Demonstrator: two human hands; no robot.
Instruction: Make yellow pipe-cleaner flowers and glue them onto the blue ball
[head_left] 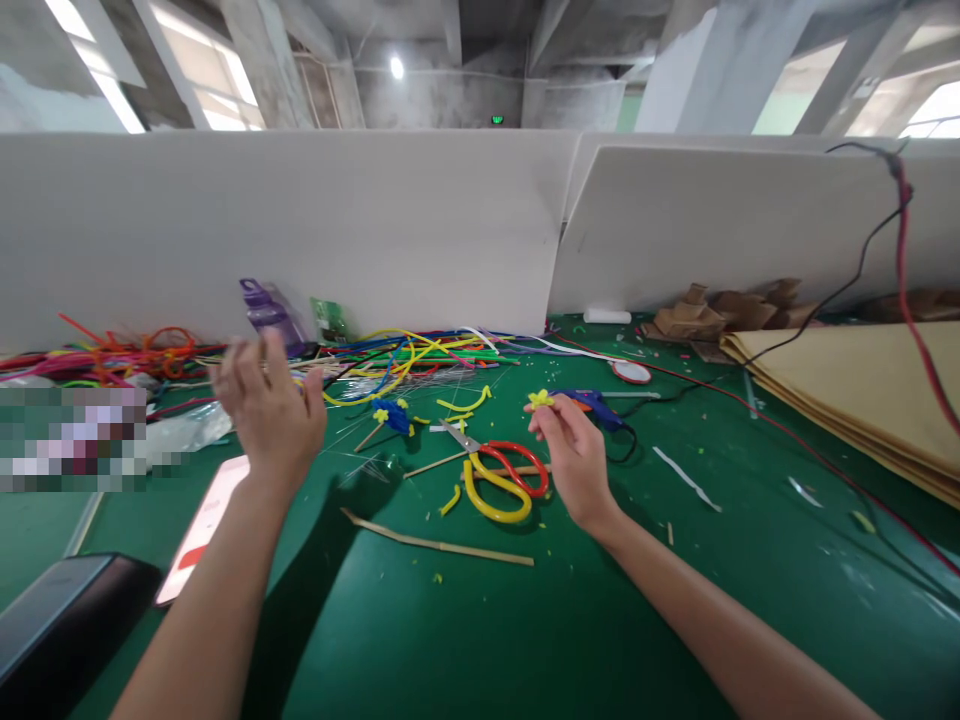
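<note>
My right hand pinches a small yellow flower, seemingly of fuzzy pipe cleaner, between thumb and fingertips. Raised over the left side of the table, my left hand has its fingers apart and nothing visible in it. Between the hands lie scissors with one red and one yellow handle, blades partly apart. A blue fuzzy piece with little yellow flowers rests behind them on a thin stick. Yellow pipe cleaner pieces are scattered nearby. Just behind my right hand sits a blue glue gun, partly hidden.
Colourful pipe cleaners are heaped along the white partition. A purple bottle stands there. A phone and a black box lie at left. Bamboo strip is in front; brown paper sheets and a cable are at right.
</note>
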